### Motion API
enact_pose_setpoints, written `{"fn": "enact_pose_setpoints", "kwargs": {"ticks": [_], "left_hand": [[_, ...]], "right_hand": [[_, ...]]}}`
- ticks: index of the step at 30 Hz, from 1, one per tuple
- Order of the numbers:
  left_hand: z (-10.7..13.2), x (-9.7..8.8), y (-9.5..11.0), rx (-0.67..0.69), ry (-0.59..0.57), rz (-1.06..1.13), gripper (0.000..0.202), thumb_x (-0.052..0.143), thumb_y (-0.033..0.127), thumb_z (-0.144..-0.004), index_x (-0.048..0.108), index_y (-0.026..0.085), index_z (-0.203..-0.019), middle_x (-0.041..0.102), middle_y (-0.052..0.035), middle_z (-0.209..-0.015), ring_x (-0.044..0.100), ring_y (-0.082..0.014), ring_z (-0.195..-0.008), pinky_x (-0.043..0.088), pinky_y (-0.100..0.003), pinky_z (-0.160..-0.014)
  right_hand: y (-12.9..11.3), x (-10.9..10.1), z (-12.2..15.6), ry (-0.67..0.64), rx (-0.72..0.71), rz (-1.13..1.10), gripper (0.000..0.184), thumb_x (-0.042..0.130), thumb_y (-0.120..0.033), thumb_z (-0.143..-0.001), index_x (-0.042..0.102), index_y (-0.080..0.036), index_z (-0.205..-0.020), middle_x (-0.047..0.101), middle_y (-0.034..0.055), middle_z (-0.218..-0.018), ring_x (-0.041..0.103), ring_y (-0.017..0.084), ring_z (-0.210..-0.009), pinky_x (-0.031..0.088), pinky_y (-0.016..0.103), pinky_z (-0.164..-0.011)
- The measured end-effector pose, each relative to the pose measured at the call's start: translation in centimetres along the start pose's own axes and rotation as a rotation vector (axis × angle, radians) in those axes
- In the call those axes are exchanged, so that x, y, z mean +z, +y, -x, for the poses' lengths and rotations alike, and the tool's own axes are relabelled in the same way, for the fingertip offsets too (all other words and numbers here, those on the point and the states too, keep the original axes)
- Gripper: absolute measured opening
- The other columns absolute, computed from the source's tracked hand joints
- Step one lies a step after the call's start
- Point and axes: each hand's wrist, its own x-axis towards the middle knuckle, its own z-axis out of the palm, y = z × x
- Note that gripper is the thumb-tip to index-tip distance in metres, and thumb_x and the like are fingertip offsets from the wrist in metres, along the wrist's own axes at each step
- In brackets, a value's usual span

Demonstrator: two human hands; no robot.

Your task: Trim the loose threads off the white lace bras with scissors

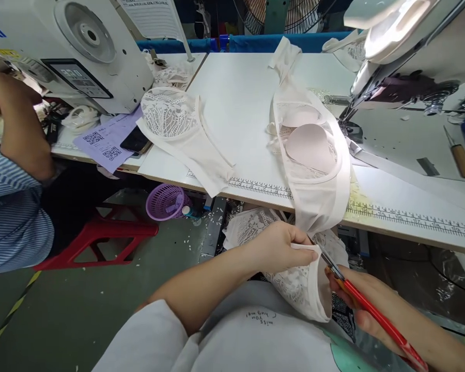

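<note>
My left hand (279, 249) pinches the edge of a white lace bra (294, 289) over my lap, thumb on its band. My right hand (366, 292) is closed around red-handled scissors (380, 316). Their narrow metal blades point up and left, right beside my left fingertips at the fabric edge. Whether the blades are apart I cannot tell. Another white bra section (343, 199) with pale pads drapes from the table down to my hands; the join between the pieces is partly hidden. A separate white lace cup piece (170, 116) lies further left on the table.
A sewing machine (403, 62) stands at the right of the white table (236, 82), near an awl (462, 159). Another machine (96, 57) is at left, beside a co-worker's arm (21, 124). Below are a purple basket (166, 201) and red stool (112, 235).
</note>
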Motion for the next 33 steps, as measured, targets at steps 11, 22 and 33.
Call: {"fn": "enact_pose_setpoints", "kwargs": {"ticks": [11, 22, 33], "left_hand": [[-0.2, -0.3, 0.0, 0.006, -0.016, 0.056, 0.017, 0.063, 0.021, -0.068, 0.055, 0.015, -0.055, 0.040, 0.0078, -0.048, 0.033, -0.0044, -0.046, 0.025, -0.018, -0.043], [0.7, -0.8, -0.5, 0.118, 0.049, 0.026, 0.021, 0.061, 0.024, -0.072, 0.053, 0.015, -0.054, 0.040, 0.0054, -0.050, 0.034, -0.0066, -0.048, 0.027, -0.021, -0.046], [1.5, -0.7, -2.7, 0.354, 0.359, 0.211, 0.014, 0.071, 0.029, -0.065, 0.071, 0.015, -0.063, 0.062, -0.0031, -0.067, 0.056, -0.0137, -0.066, 0.044, -0.026, -0.064]], "right_hand": [[0.3, 0.3, 0.0, -0.135, 0.037, 0.008, 0.064, 0.018, -0.087, -0.074, 0.031, -0.024, -0.074, 0.034, -0.0059, -0.064, 0.027, 0.013, -0.056, 0.021, 0.027, -0.051], [1.6, 1.7, -0.6, 0.221, 0.007, -0.032, 0.044, 0.043, -0.057, -0.089, 0.037, -0.023, -0.062, 0.037, -0.0056, -0.053, 0.037, 0.012, -0.045, 0.030, 0.024, -0.042], [-1.5, 3.0, 0.3, 0.446, -0.205, 0.086, 0.025, 0.068, -0.043, -0.078, 0.060, -0.028, -0.096, 0.073, 0.0040, -0.087, 0.071, 0.023, -0.070, 0.059, 0.027, -0.060]]}}
